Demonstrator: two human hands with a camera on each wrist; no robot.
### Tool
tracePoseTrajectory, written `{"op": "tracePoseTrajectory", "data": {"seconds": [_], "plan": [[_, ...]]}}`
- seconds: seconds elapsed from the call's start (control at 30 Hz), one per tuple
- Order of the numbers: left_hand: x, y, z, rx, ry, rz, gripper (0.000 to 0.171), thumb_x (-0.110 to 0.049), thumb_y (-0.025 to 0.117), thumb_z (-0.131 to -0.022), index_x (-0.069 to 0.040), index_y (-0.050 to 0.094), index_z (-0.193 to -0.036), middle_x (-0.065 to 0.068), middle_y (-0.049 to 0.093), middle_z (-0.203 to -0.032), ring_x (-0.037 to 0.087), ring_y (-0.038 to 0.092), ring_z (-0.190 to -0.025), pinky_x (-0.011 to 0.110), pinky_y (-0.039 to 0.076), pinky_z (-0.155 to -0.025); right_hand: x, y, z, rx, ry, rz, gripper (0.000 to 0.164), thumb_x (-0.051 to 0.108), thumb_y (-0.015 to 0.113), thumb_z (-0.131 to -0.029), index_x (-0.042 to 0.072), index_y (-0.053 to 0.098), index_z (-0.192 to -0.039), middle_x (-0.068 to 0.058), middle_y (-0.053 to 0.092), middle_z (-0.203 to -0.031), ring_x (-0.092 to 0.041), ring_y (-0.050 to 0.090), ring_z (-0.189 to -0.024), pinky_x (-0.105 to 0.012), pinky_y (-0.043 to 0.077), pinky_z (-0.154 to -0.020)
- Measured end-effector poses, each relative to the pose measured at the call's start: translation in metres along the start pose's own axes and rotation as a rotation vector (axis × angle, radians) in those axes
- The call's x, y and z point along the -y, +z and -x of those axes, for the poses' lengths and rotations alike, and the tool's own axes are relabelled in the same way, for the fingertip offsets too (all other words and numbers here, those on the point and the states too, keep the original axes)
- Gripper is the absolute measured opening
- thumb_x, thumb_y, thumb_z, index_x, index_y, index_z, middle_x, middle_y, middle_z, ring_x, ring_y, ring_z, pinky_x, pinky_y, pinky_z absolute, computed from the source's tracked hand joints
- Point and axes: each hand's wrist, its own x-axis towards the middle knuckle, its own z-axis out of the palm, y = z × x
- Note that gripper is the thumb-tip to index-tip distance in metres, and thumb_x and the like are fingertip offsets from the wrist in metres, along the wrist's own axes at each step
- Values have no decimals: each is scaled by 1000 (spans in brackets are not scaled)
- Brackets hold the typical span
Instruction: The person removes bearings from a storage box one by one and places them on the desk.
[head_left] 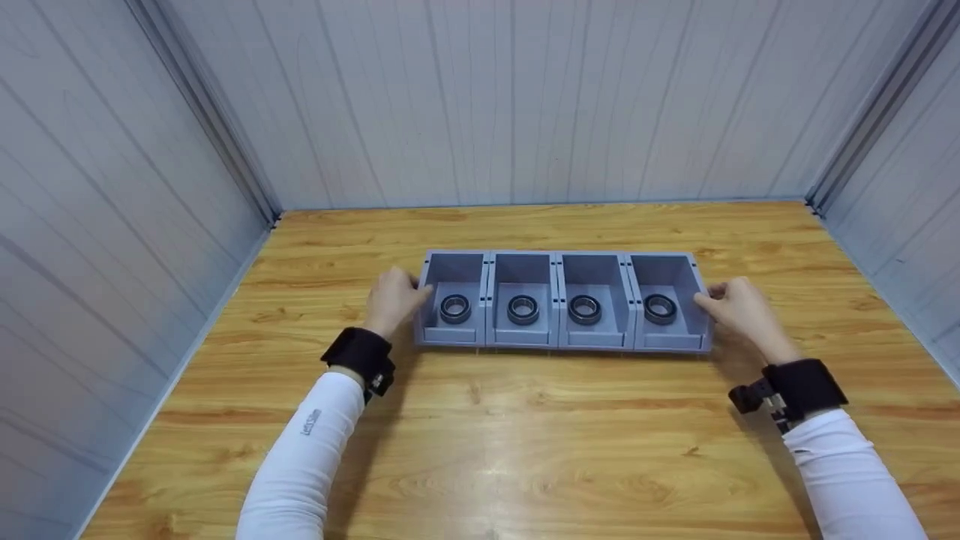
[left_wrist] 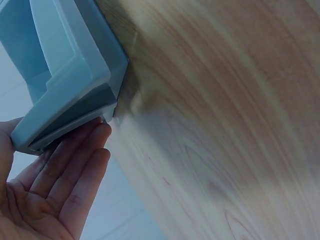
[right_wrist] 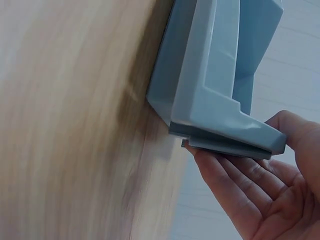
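Observation:
A row of several joined grey plastic storage bins point(head_left: 523, 341) is on the wooden table, each compartment holding one black-rimmed ball bearing point(head_left: 455, 308). My left hand point(head_left: 395, 302) grips the row's left end, its thumb over the top edge. In the left wrist view its fingers point(left_wrist: 80, 175) lie along the outer side wall of the end bin point(left_wrist: 75, 75). At the opposite end my right hand point(head_left: 739, 309) holds the right side wall, thumb on the rim. The right wrist view shows its fingers point(right_wrist: 235, 187) against the outside of that bin point(right_wrist: 200, 110).
The wooden table point(head_left: 487, 435) runs back to a white panel wall point(head_left: 510, 105), with further panels at left and right. Black straps with small cameras sit on both wrists, over white sleeves point(head_left: 300, 465).

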Motion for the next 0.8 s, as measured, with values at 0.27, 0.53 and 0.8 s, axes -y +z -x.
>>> {"op": "tracePoseTrajectory", "data": {"seconds": [0.27, 0.53, 0.8], "plan": [[2, 0, -3, -14, -50, 25, 28, -26, 68, -96, 0, 80, -93, 3, 64, -65, 10, 49, -52, 23, 38, -47, 5, 2, -9, -11, 9, 9, 42, 20, 57, -101, -17, 68, -116, -34, 73, -102, -6, 58, -68, -23, 47, -65], [3, 1, -6, -79, -60, 19, 31, -26, 68, -96, -1, 76, -80, -2, 53, -59, 12, 44, -52, 25, 33, -49, 8, 5, -17, -30, 10, 10, 44, 20, 57, -100, -18, 66, -120, -37, 71, -109, -18, 64, -72, -26, 49, -68], [4, 5, -8, -148, -54, 6, 35, -26, 70, -94, -7, 68, -64, -3, 50, -56, 13, 43, -53, 26, 29, -50, 12, 9, -20, -65, 10, -1, 43, 19, 55, -100, -18, 65, -121, -39, 68, -114, -48, 69, -101, -56, 55, -89]]}}
